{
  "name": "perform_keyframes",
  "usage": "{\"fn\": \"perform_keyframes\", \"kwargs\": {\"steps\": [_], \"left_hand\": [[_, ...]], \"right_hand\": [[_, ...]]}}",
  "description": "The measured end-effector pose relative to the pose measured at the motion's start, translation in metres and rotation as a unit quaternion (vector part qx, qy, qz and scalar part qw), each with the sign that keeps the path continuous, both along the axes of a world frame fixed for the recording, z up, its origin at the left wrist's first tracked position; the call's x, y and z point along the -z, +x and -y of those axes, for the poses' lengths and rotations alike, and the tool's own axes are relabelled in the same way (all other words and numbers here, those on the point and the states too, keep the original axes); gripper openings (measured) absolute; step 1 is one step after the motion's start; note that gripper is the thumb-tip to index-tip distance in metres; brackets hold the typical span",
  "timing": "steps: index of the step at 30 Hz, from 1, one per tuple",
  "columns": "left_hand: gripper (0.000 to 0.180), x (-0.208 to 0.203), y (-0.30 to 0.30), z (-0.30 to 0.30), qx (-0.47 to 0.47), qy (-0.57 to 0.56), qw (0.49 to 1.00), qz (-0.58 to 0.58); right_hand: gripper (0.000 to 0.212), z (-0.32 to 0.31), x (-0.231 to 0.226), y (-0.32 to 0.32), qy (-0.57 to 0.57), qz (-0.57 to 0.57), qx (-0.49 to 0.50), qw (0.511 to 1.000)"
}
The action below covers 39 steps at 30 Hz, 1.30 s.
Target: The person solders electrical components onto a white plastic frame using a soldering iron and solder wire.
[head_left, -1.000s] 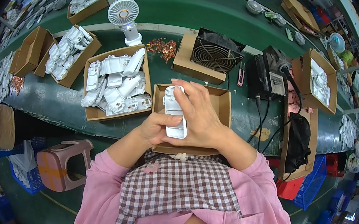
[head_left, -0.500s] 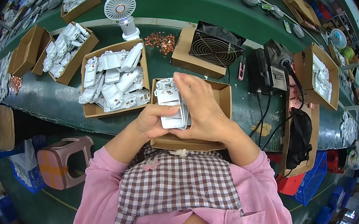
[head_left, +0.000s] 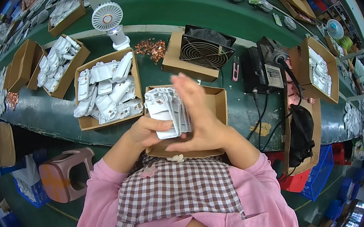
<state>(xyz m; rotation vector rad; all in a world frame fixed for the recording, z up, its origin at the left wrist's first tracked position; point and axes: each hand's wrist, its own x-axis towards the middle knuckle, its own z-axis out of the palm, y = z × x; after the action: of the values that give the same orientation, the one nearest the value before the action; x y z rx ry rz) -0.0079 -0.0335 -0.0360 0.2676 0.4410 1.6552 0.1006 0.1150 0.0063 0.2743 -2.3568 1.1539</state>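
Several casings (head_left: pixel 164 110), long axis forward-left

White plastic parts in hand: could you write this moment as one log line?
Left hand: grips stacked white parts | Right hand: open alongside, contact unclear | Below: cardboard box | Left of it: filled carton

Landmark: black grille fan (head_left: pixel 204 53) | beneath it: 1 cardboard box (head_left: pixel 171 56) | left of it: 1 white desk fan (head_left: pixel 107 16) | just right: 1 pink-handled tool (head_left: pixel 235 70) | farther right: 1 black bench unit (head_left: pixel 257 69) | lower left: 1 pink stool (head_left: pixel 55 179)
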Motion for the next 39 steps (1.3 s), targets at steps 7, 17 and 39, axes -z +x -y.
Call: {"fn": "perform_keyframes", "kwargs": {"steps": [7,17,39], "left_hand": [[0.063,-0.015,-0.014,-0.005,-0.027,-0.003,1.000,-0.015],[0.062,0.001,-0.015,-0.009,-0.053,-0.147,0.985,-0.068],[0.050,0.003,0.001,-0.023,-0.120,-0.193,0.950,-0.213]], "right_hand": [[0.042,-0.104,0.019,0.033,-0.439,-0.252,0.389,0.769],[0.033,-0.167,0.017,0.063,-0.356,-0.273,0.505,0.737],[0.018,-0.021,0.036,0.060,-0.340,-0.161,0.231,0.897]]}}
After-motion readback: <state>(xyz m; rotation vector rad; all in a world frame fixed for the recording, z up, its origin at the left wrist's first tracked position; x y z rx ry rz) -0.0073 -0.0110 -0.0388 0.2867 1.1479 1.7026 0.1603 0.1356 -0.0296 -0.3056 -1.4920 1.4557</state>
